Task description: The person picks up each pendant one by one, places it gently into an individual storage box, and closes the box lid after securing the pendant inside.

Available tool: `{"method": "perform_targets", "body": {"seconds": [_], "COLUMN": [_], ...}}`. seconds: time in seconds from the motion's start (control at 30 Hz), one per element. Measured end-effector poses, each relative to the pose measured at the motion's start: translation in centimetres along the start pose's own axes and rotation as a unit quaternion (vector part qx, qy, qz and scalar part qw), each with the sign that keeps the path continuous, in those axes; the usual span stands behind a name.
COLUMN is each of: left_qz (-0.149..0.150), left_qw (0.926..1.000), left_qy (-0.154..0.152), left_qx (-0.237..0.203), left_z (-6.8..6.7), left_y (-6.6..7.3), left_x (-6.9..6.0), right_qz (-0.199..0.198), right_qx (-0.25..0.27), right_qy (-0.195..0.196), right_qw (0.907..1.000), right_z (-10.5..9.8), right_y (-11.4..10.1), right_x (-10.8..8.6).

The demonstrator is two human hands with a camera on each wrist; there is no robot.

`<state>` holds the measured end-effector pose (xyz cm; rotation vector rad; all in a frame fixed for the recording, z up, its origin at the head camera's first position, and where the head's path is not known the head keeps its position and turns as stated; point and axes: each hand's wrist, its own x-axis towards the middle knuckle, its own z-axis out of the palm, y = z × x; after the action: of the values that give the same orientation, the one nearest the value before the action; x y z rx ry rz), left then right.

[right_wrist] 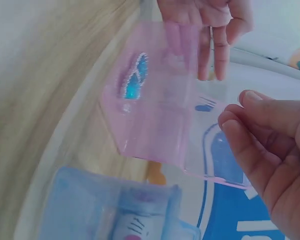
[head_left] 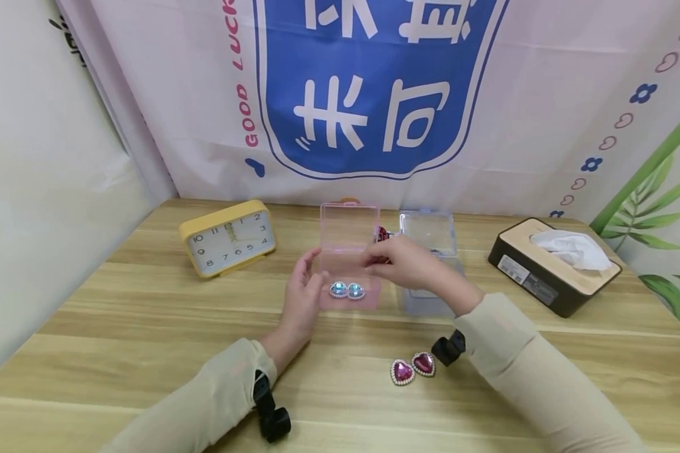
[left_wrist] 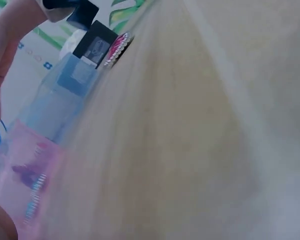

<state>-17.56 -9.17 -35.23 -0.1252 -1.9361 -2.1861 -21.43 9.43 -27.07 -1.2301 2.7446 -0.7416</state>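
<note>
Your left hand (head_left: pixel 302 292), fingers spread, flanks the pink box (right_wrist: pixel 145 135); your right hand (head_left: pixel 399 261), fingertips pressed together, hovers above. Likely arranging its 2 blue gems (head_left: pixel 347 290); next needs steadiness.

Long, plain beige fabric sleeves (head_left: pixel 549 384) end in broad beige cuffs (head_left: pixel 495 333); beside each cuff sits a small black cylindrical camera (head_left: pixel 276 425) on a black bracket (head_left: pixel 264 391).

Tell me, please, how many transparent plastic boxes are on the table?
2. The pink box stands beside the left hand; the bluish box is to its right, partly covered by the right hand. No other seems hidden.
</note>
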Motion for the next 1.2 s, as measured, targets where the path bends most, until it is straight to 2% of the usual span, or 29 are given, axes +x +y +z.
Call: {"method": "perform_targets", "body": {"seconds": [0.1, 0.23, 0.37, 0.6, 0.73, 0.87, 0.97, 1.1, 1.2], "left_qz": [0.058, 0.123, 0.153, 0.124, 0.108, 0.072, 0.037, -0.007, -0.030], "left_qw": [0.9981, 0.9916, 0.9871, 0.9898, 0.9901, 0.9918, 0.9916, 0.9883, 0.9859], "left_qy": [-0.005, -0.011, -0.035, -0.057, -0.085, -0.104, -0.123, -0.151, -0.159], "left_qx": [0.021, 0.041, 0.034, 0.039, 0.027, 0.014, 0.010, 0.023, 0.043], "left_z": [0.3, 1.0, 2.3, 4.7, 5.9, 7.2, 8.1, 9.0, 9.6], "left_y": [1.1, 2.3, 3.1, 2.8, 2.4, 2.0, 1.7, 1.2, 0.9], "left_x": [-0.1, -0.3, -0.8, -1.4, -1.4, -1.4, -1.5, -1.5, -1.4], "right_qz": [0.019, 0.031, 0.046, 0.080, 0.107, 0.130, 0.136, 0.121, 0.099], "right_qx": [0.023, 0.039, 0.068, 0.133, 0.168, 0.208, 0.223, 0.224, 0.197], "right_qy": [0.005, 0.014, 0.016, 0.001, 0.007, 0.015, 0.022, 0.041, 0.061], "right_qw": [0.9995, 0.9986, 0.9965, 0.9879, 0.9799, 0.9692, 0.9650, 0.9661, 0.9735], "right_z": [-0.3, -0.2, 0.3, 2.2, 3.1, 3.6, 4.0, 4.7, 5.4], "right_y": [-0.2, -0.2, 0.1, 0.6, 0.7, 0.5, 0.4, 0.4, 0.4], "right_x": [-1.6, -3.7, -5.6, -8.5, -9.7, -10.4, -10.8, -11.3, -11.7]}}
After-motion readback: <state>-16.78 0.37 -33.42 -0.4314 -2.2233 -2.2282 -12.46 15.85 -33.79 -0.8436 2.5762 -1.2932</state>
